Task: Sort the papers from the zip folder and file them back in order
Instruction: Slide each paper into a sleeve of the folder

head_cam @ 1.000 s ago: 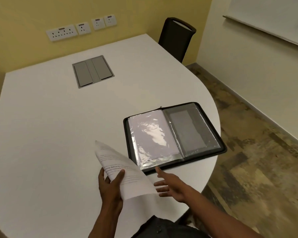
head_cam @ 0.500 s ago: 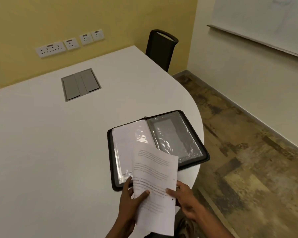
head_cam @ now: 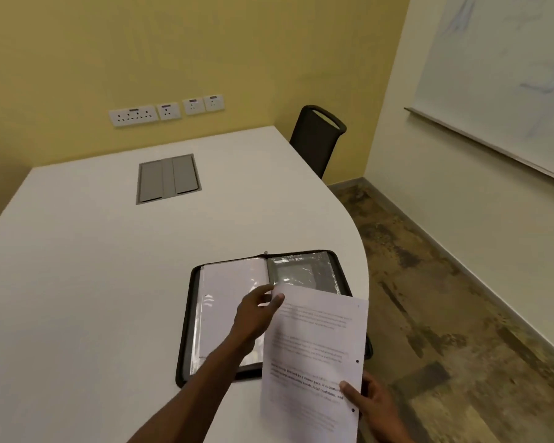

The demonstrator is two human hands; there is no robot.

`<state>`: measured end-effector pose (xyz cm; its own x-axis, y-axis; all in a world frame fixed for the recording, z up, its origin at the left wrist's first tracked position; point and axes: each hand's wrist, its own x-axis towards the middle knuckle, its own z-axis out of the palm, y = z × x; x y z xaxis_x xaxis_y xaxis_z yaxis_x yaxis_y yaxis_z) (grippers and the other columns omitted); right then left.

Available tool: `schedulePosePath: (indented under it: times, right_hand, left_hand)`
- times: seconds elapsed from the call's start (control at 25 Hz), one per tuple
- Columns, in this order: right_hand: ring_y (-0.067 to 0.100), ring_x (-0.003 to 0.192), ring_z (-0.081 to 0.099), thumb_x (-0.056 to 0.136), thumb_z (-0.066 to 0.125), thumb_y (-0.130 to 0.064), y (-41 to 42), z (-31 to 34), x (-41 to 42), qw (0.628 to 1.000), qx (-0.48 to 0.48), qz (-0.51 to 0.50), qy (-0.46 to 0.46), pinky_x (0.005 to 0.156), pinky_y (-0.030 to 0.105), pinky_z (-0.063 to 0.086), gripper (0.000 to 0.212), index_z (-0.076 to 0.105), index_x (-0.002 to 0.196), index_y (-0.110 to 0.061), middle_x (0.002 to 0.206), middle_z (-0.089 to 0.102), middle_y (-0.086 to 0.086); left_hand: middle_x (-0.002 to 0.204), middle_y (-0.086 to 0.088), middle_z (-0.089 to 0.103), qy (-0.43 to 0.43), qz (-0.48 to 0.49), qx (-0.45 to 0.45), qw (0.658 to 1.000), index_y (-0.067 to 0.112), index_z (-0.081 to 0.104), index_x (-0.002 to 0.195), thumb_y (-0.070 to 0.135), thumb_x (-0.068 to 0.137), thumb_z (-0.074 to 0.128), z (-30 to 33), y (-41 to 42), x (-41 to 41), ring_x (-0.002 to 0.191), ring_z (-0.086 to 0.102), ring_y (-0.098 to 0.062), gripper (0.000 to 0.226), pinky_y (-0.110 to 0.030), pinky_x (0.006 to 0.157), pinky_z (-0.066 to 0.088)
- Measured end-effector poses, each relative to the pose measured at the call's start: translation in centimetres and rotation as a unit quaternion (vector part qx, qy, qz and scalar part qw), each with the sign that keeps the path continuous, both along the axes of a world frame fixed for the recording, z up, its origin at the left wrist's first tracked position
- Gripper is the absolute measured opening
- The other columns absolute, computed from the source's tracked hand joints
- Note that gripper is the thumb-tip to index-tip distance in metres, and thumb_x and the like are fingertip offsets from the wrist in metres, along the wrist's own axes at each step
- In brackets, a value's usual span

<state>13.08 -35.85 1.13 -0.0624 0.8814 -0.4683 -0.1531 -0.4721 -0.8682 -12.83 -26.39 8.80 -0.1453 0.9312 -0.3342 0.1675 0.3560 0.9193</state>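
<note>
A black zip folder point(head_cam: 186, 318) lies open on the white table point(head_cam: 93, 282) near its rounded right edge, with clear plastic sleeves showing; the left sleeve holds a white page. A printed white sheet point(head_cam: 314, 356) with two punch holes hangs over the folder's right half. My right hand point(head_cam: 370, 402) grips the sheet at its lower right edge, thumb on the print. My left hand point(head_cam: 256, 314) reaches forward over the folder and pinches the sheet's top left corner.
A grey cable hatch point(head_cam: 168, 179) is set into the table further back. A dark chair point(head_cam: 317, 139) stands at the far right corner, wall sockets point(head_cam: 165, 110) behind. A whiteboard point(head_cam: 499, 78) hangs on the right wall; patterned floor lies right of the table.
The view has tilted up. My left hand slid from the sheet's lower left to its top left corner. The sheet shifted right over the folder's right half.
</note>
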Motion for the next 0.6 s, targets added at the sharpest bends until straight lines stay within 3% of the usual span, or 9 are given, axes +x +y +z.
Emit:
schedulePosePath:
  times: [0.08, 0.2, 0.28, 0.44, 0.6]
  right_hand:
    - [0.014, 0.073, 0.076, 0.086, 0.069, 0.008, 0.3, 0.9, 0.6, 1.0, -0.004, -0.016, -0.002, 0.058, 0.022, 0.058, 0.031, 0.064, 0.117, 0.009, 0.083, 0.079, 0.002]
    - [0.011, 0.07, 0.075, 0.084, 0.074, 0.002, 0.4, 2.0, 1.5, 0.999, 0.015, -0.035, -0.02, 0.056, 0.019, 0.056, 0.024, 0.069, 0.107, 0.005, 0.087, 0.079, 0.006]
    - [0.014, 0.072, 0.076, 0.076, 0.085, -0.014, 0.4, 2.6, 2.2, 0.998, 0.027, -0.052, -0.03, 0.057, 0.02, 0.056, 0.034, 0.071, 0.103, 0.002, 0.09, 0.079, 0.01]
    - [0.025, 0.083, 0.076, 0.089, 0.07, -0.001, 0.4, 3.8, 3.9, 0.995, 0.04, -0.083, -0.035, 0.065, 0.027, 0.059, 0.021, 0.07, 0.11, 0.003, 0.094, 0.078, 0.01]
    - [0.032, 0.088, 0.075, 0.091, 0.07, -0.008, 0.2, 4.5, 5.0, 0.994, 0.041, -0.097, -0.04, 0.075, 0.04, 0.062, 0.023, 0.07, 0.113, -0.002, 0.099, 0.078, 0.011]
  left_hand:
    - [0.099, 0.005, 0.074, 0.009, -0.009, 0.041, 0.999, 0.025, 0.075, 0.105, 0.036, 0.089, 0.071, 1.7, 2.4, 0.7, 0.095, 0.066, -0.013, 0.019, -0.023, 0.072, 0.049]
    - [0.084, 0.002, 0.075, -0.021, -0.011, 0.053, 0.998, 0.019, 0.079, 0.086, 0.029, 0.087, 0.074, 3.3, 4.7, 2.0, 0.082, 0.064, -0.014, 0.011, -0.03, 0.072, 0.049]
    - [0.084, -0.003, 0.074, -0.067, -0.009, 0.041, 0.997, 0.012, 0.079, 0.087, 0.025, 0.085, 0.077, 3.8, 5.3, 2.6, 0.082, 0.064, -0.018, 0.013, -0.033, 0.073, 0.05]
    - [0.084, -0.007, 0.072, -0.142, -0.002, 0.007, 0.99, 0.004, 0.074, 0.093, 0.023, 0.088, 0.073, 4.5, 5.3, 4.1, 0.078, 0.064, -0.021, 0.02, -0.034, 0.073, 0.052]
    - [0.086, -0.007, 0.072, -0.176, 0.015, -0.025, 0.984, 0.009, 0.073, 0.095, 0.027, 0.092, 0.068, 4.6, 5.1, 4.6, 0.08, 0.064, -0.023, 0.018, -0.035, 0.078, 0.051]
